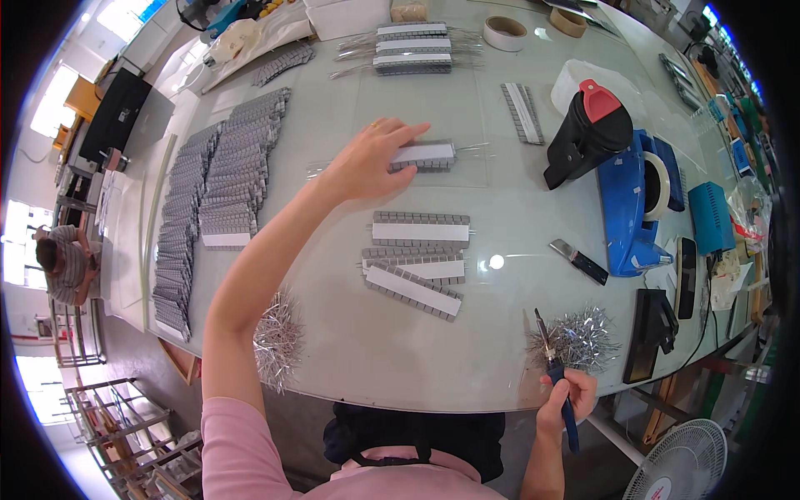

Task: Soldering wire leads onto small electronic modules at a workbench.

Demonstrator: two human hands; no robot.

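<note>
head view: left hand (367, 162) lies flat, fingers together, on a grey strip with white centre band (423, 156), mid counter (350, 350), long axis left-right. three like strips (419, 229) lie just nearer. right hand (567, 396) grips blue-handled pliers (552, 367), tip pointing away, beside a pile of silver offcuts (583, 337). blue tape dispenser (629, 208) stands right.

Factory assembly workshop, long worktop (333, 350) stacked with rows of grey strips (208, 183), blue tape dispenser (633, 208) near right edge, tape rolls (505, 32), metal racks (108, 417), another worker seated beyond the left edge
</note>
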